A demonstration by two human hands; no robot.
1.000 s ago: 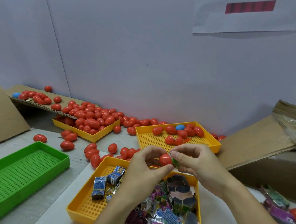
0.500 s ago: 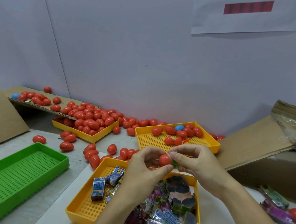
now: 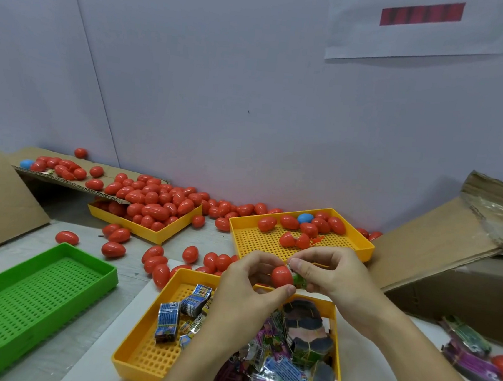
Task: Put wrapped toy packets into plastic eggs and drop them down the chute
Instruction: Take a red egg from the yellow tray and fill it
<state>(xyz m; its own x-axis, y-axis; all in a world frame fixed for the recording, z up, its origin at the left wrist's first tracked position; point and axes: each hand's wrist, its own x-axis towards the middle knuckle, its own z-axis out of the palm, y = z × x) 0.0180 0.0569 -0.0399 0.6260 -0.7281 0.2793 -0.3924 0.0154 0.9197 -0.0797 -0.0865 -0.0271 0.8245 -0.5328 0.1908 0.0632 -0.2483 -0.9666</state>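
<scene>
While the left hand (image 3: 244, 285) curls its thumb and fingers round a red egg half (image 3: 282, 276), the right hand (image 3: 331, 274) pinches a green wrapped packet (image 3: 299, 280) against the egg's open side, so the packet sits between the 2 hands and touches the red shell. Both hands hover just above the far rim of the near yellow tray (image 3: 147, 361), which holds a heap of wrapped toy packets (image 3: 275, 374) in blue, purple and dark wrappers. Whether the packet is partly inside the shell cannot be told, since the fingers cover the joint.

Behind the hands stands a second yellow tray (image 3: 269, 244) with a few red eggs and 1 blue egg (image 3: 305, 218). To the left, a third yellow tray (image 3: 159, 236) is piled with red eggs (image 3: 156, 208), partly under a sloped cardboard sheet (image 3: 69, 183) that carries more eggs. Loose red eggs (image 3: 154, 261) lie on the table between the trays. A green tray (image 3: 18, 303) sits at the near left, and a cardboard box (image 3: 452, 265) at the right, with a few packets (image 3: 471, 352) lying beside it.
</scene>
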